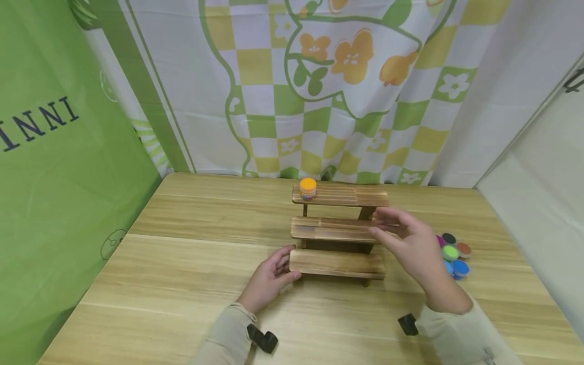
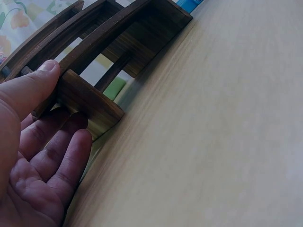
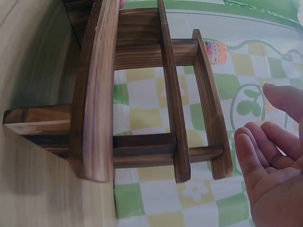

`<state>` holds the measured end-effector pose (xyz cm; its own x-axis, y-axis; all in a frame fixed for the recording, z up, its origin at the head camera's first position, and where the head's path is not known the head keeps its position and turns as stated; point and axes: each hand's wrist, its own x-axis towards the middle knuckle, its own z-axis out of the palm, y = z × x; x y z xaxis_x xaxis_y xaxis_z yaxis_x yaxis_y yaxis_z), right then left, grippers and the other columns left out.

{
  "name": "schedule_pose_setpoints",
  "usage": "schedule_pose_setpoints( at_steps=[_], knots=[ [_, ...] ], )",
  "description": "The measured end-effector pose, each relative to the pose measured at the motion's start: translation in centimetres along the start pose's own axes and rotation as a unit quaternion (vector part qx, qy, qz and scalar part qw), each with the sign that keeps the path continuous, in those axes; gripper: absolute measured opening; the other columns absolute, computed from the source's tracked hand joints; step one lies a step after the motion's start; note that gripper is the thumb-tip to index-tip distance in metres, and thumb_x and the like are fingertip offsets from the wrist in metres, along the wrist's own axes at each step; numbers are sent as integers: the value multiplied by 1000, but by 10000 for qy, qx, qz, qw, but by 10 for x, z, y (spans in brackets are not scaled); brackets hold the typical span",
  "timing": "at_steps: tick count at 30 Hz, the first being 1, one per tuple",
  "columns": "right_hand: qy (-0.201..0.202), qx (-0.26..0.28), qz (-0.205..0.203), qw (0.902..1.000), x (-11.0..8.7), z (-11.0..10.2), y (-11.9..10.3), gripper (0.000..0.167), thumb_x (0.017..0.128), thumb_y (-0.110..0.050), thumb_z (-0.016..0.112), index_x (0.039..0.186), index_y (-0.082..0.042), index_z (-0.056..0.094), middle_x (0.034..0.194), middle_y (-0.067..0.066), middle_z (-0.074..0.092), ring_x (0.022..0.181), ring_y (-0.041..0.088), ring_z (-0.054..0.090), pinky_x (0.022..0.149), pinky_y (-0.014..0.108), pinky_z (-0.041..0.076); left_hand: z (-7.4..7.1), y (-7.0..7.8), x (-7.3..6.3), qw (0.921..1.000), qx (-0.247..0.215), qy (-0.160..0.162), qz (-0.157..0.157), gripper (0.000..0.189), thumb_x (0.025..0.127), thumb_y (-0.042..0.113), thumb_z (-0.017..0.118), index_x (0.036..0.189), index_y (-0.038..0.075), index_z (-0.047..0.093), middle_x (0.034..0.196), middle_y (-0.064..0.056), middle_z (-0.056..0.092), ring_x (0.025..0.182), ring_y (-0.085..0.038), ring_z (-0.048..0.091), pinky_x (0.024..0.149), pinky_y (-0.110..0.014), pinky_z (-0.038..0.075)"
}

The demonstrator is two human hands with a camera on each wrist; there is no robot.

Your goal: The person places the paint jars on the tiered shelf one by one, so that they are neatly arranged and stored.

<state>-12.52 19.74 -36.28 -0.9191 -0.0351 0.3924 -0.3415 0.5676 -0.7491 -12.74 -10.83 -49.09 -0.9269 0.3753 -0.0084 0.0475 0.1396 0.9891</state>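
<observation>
A three-tier wooden stand (image 1: 337, 261) stands on the table, its lowest step toward me. My left hand (image 1: 270, 281) grips the left end of that lowest step; in the left wrist view the thumb lies on the board's edge and the fingers curl beneath, against the side leg. Beside the right ends of the upper two tiers is my right hand (image 1: 414, 247), fingers loosely bent. The right wrist view shows a gap between this hand (image 3: 279, 172) and the stand (image 3: 102, 94), with nothing held. An orange-lidded paint jar (image 1: 307, 188) sits at the top tier's left end.
Right of the stand, partly behind my right hand, several small paint jars (image 1: 460, 268) with lids in blue, green, black, brown and magenta cluster on the wooden table (image 1: 182, 274). A patterned curtain (image 1: 255, 111) hangs along the table's back edge, and a green cloth (image 1: 59, 177) hangs at left.
</observation>
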Motion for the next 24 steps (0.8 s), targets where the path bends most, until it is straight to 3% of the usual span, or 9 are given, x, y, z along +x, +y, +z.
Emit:
schedule_pose_setpoints(
  at_steps=[5, 9, 14, 20, 24],
  knots=[
    [30, 54, 122, 9999, -8, -7, 4, 39, 88, -11, 79, 123, 1, 66, 118, 15, 70, 100, -12, 58, 86, 5, 48, 0, 1, 0, 10000, 29, 4, -30, 72, 92, 33, 74, 153, 14, 40, 151, -17, 47, 134, -29, 51, 111, -39, 44],
    [57, -200, 178, 9996, -14, -12, 7, 42, 89, -15, 79, 126, -2, 65, 121, 15, 70, 101, -16, 54, 86, 1, 45, 1, 1, 0, 10000, 68, 21, -10, 72, 93, 31, 73, 153, 13, 39, 150, -17, 48, 133, -30, 52, 109, -37, 46],
    [187, -201, 299, 9992, -21, -20, 14, 40, 90, -16, 78, 126, -1, 66, 121, 14, 69, 101, -14, 56, 85, 3, 47, 1, -1, 0, 10000, 4, 27, 27, 71, 93, 29, 73, 153, 10, 39, 149, -19, 49, 132, -32, 53, 108, -37, 46],
    [337, 186, 782, 9962, -30, -30, 32, 42, 92, -16, 76, 128, 1, 63, 116, -3, 71, 99, -7, 63, 82, 8, 52, 1, -4, 1, 10000, -8, 22, -40, 72, 92, 33, 74, 153, 14, 40, 150, -16, 49, 133, -29, 52, 109, -35, 46],
    [412, 156, 1012, 9939, -36, -37, 42, 45, 92, -19, 76, 129, 2, 62, 114, -11, 70, 98, -8, 63, 83, 7, 51, 1, -4, 2, 10000, -43, 8, -40, 73, 92, 34, 74, 153, 15, 40, 149, -15, 50, 132, -28, 53, 107, -32, 47]
  ],
)
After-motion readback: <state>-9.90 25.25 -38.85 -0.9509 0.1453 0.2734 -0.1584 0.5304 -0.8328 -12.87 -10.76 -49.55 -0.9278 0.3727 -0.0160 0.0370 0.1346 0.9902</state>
